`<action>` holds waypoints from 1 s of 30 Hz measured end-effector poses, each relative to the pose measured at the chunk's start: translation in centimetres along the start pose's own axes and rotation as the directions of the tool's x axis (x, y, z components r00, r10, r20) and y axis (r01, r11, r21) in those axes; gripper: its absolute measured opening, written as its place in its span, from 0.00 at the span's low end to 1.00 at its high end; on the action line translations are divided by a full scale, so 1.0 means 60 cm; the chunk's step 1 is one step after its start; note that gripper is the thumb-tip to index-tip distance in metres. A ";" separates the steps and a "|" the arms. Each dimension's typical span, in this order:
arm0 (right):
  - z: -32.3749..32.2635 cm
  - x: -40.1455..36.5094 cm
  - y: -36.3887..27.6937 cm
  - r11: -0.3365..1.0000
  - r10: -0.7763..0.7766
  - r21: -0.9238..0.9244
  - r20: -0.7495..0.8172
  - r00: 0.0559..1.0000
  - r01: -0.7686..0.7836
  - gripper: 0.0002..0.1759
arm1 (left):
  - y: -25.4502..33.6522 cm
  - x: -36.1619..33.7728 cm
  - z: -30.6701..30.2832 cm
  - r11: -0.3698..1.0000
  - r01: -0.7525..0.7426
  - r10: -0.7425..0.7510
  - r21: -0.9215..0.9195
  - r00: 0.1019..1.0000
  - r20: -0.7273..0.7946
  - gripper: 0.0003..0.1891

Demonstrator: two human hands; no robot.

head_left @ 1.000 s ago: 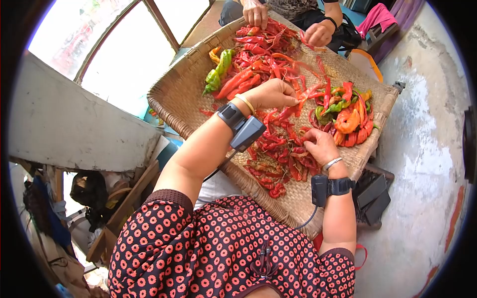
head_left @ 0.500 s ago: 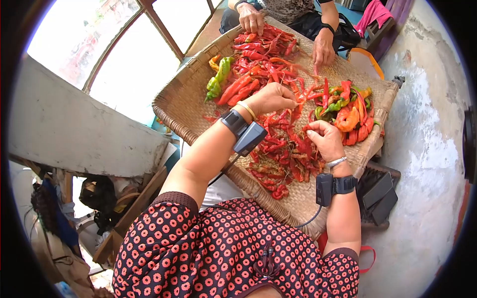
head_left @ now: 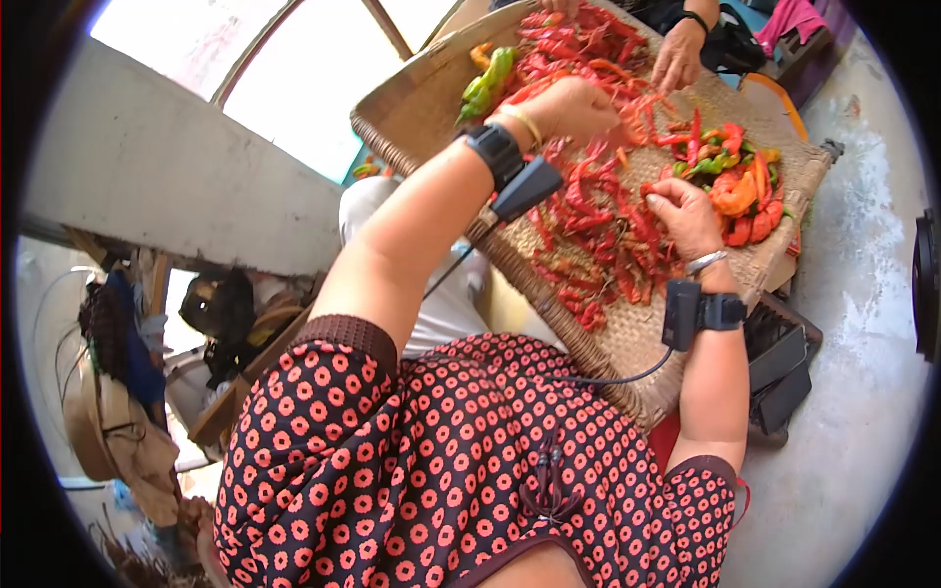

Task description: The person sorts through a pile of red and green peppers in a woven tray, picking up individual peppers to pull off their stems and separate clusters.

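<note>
A large woven basket tray (head_left: pixel 720 113) holds several heaps of chili peppers. My left hand (head_left: pixel 580 110), with a gold bangle, is closed above the middle of the tray, and a blurred red chili pepper (head_left: pixel 616 135) hangs at its fingertips. To the right, my right hand (head_left: pixel 689 218) pinches a small red chili pepper (head_left: pixel 648 189) between thumb and fingers. Shrivelled red chilies (head_left: pixel 598 230) lie loose between and below my hands. Beside my right hand sits a pile of orange, red and green peppers (head_left: pixel 735 191).
A co-worker's hand (head_left: pixel 678 57) reaches over the far side, near the far red chili heap (head_left: pixel 588 39). Green peppers (head_left: pixel 487 86) lie at the tray's left. A rough wall (head_left: pixel 863 274) stands on the right. Dark folded objects (head_left: pixel 779 367) sit beside the tray.
The view has shifted, so the tray sits higher and further right. My left hand has lifted slightly from the chilies. My right hand keeps its pinch. One co-worker's hand is now mostly out of view.
</note>
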State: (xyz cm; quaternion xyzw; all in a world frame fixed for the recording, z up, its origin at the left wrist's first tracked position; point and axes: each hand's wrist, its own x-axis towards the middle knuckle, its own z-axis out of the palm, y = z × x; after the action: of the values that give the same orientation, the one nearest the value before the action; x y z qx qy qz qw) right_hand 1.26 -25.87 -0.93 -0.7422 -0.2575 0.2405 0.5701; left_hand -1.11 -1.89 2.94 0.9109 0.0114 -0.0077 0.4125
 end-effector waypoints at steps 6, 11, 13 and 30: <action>0.013 0.002 -0.002 0.997 -0.012 -0.070 0.085 0.996 0.018 0.05 | 0.012 -0.037 -0.058 0.999 -0.018 0.018 0.029 1.000 0.018 0.12; 0.009 0.013 0.030 0.988 -0.044 -0.142 0.067 0.997 0.053 0.05 | 0.024 -0.045 -0.060 0.995 0.027 -0.018 -0.098 0.996 0.089 0.12; 0.006 0.015 0.033 0.982 -0.010 -0.190 0.081 0.997 0.026 0.03 | 0.036 -0.044 -0.049 0.989 0.033 -0.019 -0.145 0.995 0.101 0.11; 0.006 0.002 -0.001 0.977 0.202 0.100 -0.133 0.970 -0.190 0.06 | -0.016 0.041 0.085 0.899 0.019 0.029 -0.437 0.994 0.104 0.15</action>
State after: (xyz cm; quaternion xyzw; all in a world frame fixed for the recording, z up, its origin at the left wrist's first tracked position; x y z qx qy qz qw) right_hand 1.13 -25.50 -0.94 -0.7540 -0.1307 0.2529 0.5920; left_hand 1.29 -5.06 -1.19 0.7934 -0.0117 -0.0529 0.6062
